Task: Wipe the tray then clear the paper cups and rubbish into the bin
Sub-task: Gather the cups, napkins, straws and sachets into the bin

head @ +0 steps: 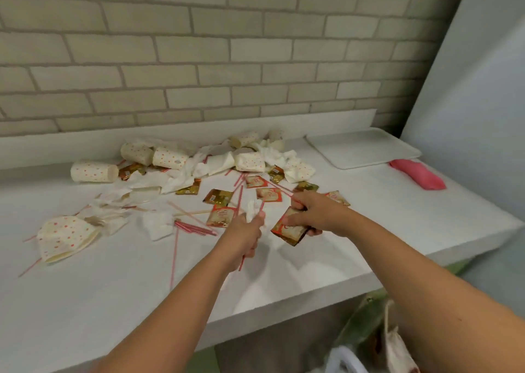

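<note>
Left hand (pixel 246 235) grips thin, bendy red straws (pixel 196 228); right hand (pixel 314 210) pinches limp, slippery sauce sachets (pixel 289 229) near the tray (pixel 363 148)

Counter (pixel 85 301) front lies bare; rubbish (pixel 199 171) crowds the back.

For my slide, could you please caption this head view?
Left hand gripping red straws, right hand holding sachets over a littered counter; tray sits empty.

A brick wall (pixel 199 46) backs the white counter (pixel 85 301).
</note>
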`<act>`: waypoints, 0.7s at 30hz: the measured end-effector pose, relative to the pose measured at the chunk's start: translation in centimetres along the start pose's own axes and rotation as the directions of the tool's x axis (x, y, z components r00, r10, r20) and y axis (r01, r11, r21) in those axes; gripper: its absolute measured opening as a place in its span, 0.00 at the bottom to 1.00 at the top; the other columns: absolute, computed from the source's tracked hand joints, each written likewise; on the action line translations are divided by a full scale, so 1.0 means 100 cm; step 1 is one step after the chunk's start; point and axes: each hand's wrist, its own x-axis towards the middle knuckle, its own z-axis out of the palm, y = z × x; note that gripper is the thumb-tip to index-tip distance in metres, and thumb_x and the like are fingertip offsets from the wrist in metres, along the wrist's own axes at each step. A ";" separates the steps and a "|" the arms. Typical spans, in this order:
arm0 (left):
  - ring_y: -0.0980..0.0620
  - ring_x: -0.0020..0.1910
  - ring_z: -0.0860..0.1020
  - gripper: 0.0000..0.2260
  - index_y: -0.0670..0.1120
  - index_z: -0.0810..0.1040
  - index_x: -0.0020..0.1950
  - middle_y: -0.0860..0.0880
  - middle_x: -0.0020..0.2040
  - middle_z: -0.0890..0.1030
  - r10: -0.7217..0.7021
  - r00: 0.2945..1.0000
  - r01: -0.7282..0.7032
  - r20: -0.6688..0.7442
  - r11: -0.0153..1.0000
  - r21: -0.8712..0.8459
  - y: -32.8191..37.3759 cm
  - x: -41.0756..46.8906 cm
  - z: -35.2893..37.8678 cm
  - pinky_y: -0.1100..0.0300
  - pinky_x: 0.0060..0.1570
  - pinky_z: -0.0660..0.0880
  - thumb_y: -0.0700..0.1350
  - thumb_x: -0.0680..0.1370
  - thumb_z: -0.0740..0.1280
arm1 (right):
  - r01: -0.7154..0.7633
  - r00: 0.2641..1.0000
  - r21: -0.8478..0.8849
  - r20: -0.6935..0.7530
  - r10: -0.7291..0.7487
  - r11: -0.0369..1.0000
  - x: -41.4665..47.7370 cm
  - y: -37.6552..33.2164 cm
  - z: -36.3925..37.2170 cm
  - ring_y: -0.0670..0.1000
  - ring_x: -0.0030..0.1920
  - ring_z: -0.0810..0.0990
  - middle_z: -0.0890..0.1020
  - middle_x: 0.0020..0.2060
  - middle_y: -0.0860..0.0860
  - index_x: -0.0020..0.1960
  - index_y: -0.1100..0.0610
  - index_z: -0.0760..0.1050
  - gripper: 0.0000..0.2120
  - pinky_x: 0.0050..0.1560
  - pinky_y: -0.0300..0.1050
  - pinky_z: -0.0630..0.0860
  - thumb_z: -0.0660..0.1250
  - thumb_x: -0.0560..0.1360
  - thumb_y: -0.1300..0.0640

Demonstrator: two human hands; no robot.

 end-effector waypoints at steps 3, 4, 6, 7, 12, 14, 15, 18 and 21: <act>0.55 0.26 0.59 0.19 0.46 0.72 0.54 0.51 0.30 0.64 -0.033 0.980 0.002 0.199 0.988 0.151 0.003 -0.002 0.067 0.65 0.24 0.58 0.60 0.79 0.56 | -0.117 0.992 -0.027 -0.055 0.116 0.993 -0.037 0.049 -0.035 0.49 0.31 0.69 0.70 0.33 0.52 0.35 0.54 0.57 0.20 0.26 0.37 0.65 0.69 0.74 0.58; 0.55 0.26 0.60 0.21 0.46 0.71 0.56 0.50 0.30 0.64 -0.051 0.965 -0.005 0.257 0.977 0.213 0.002 -0.004 0.089 0.65 0.25 0.58 0.63 0.78 0.55 | -0.152 0.986 -0.017 -0.069 0.150 0.988 -0.050 0.066 -0.044 0.49 0.30 0.69 0.70 0.32 0.52 0.34 0.54 0.57 0.20 0.26 0.37 0.65 0.68 0.74 0.59; 0.56 0.26 0.60 0.23 0.49 0.69 0.59 0.50 0.32 0.65 -0.100 0.928 -0.016 0.360 0.952 0.305 -0.004 -0.011 0.131 0.65 0.25 0.58 0.65 0.77 0.54 | -0.205 0.974 0.003 -0.101 0.205 0.979 -0.079 0.099 -0.059 0.49 0.29 0.68 0.70 0.30 0.51 0.34 0.54 0.57 0.20 0.26 0.37 0.65 0.69 0.74 0.59; 0.56 0.26 0.60 0.22 0.50 0.69 0.59 0.50 0.31 0.65 -0.121 0.903 -0.024 0.413 0.944 0.329 -0.008 -0.014 0.152 0.65 0.25 0.57 0.65 0.77 0.53 | -0.232 0.965 0.016 -0.120 0.233 0.972 -0.095 0.115 -0.065 0.49 0.29 0.68 0.69 0.30 0.51 0.34 0.54 0.57 0.21 0.25 0.37 0.65 0.69 0.73 0.59; 0.57 0.21 0.57 0.19 0.48 0.69 0.43 0.51 0.28 0.62 -0.290 0.751 0.085 0.593 0.933 0.348 -0.043 -0.026 0.238 0.67 0.20 0.54 0.64 0.77 0.55 | -0.406 0.873 0.145 -0.230 0.430 0.902 -0.159 0.201 -0.073 0.49 0.27 0.67 0.68 0.29 0.53 0.34 0.53 0.57 0.22 0.22 0.36 0.65 0.71 0.72 0.60; 0.58 0.20 0.57 0.14 0.47 0.66 0.39 0.51 0.30 0.62 -0.369 0.678 0.151 0.635 0.916 0.372 -0.058 -0.033 0.263 0.68 0.17 0.53 0.55 0.81 0.56 | -0.481 0.820 0.210 -0.237 0.521 0.851 -0.178 0.234 -0.069 0.48 0.24 0.68 0.69 0.28 0.53 0.34 0.54 0.58 0.21 0.20 0.36 0.64 0.71 0.72 0.62; 0.59 0.20 0.58 0.13 0.47 0.65 0.39 0.51 0.30 0.63 -0.411 0.644 0.166 0.646 0.899 0.406 -0.064 -0.035 0.273 0.69 0.17 0.54 0.50 0.81 0.56 | -0.522 0.789 0.229 -0.236 0.567 0.821 -0.185 0.249 -0.065 0.47 0.22 0.68 0.70 0.27 0.53 0.34 0.54 0.59 0.21 0.19 0.36 0.64 0.71 0.72 0.63; 0.59 0.17 0.60 0.12 0.46 0.64 0.38 0.50 0.31 0.63 -0.534 0.533 0.247 0.656 0.840 0.483 -0.081 -0.033 0.297 0.70 0.18 0.57 0.40 0.82 0.54 | -0.670 0.686 0.213 -0.190 0.703 0.711 -0.197 0.293 -0.051 0.43 0.17 0.70 0.75 0.29 0.53 0.38 0.58 0.66 0.11 0.19 0.35 0.66 0.69 0.73 0.62; 0.59 0.17 0.62 0.11 0.43 0.66 0.39 0.49 0.31 0.64 -0.596 0.510 0.384 0.620 0.803 0.456 -0.096 -0.024 0.307 0.70 0.18 0.58 0.37 0.81 0.54 | -0.775 0.593 0.183 -0.118 0.796 0.605 -0.196 0.316 -0.030 0.45 0.24 0.73 0.77 0.33 0.53 0.45 0.59 0.71 0.06 0.23 0.34 0.70 0.68 0.73 0.61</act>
